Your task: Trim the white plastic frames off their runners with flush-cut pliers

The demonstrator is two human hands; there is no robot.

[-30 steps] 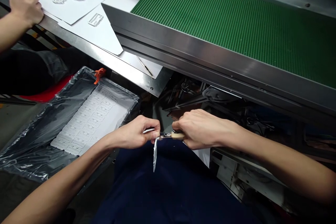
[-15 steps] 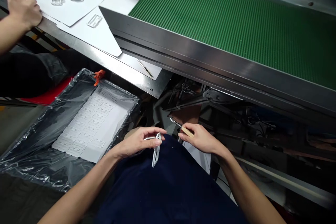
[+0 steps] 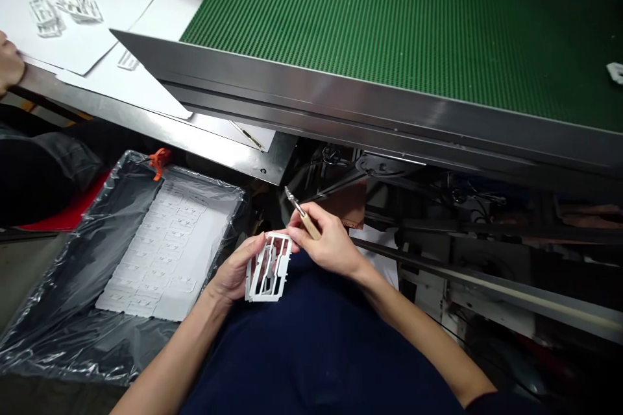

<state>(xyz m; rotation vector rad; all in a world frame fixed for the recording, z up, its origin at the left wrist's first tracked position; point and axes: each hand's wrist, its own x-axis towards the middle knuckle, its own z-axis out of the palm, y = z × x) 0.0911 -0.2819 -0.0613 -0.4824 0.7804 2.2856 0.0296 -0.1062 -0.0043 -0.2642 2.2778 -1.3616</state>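
My left hand [image 3: 236, 272] holds a white plastic frame part [image 3: 267, 267] from behind, its flat face turned toward me, over my dark blue lap. My right hand [image 3: 328, 243] grips a small cutter with a tan handle [image 3: 304, 217], metal tip pointing up and left, and its fingers touch the frame's upper right edge. Both hands are closed on what they hold.
A bin lined with clear plastic [image 3: 73, 285] at lower left holds a layer of white parts [image 3: 165, 246]. A green conveyor belt [image 3: 413, 19] with a steel rim runs above. White sheets with loose parts [image 3: 68, 6] lie upper left, where another person's hand [image 3: 8, 68] rests.
The frame part has been turned from edge-on to face-on. My right hand came in to touch it, with the cutter raised. The view shifted, so the other person's hand sits at the left edge.
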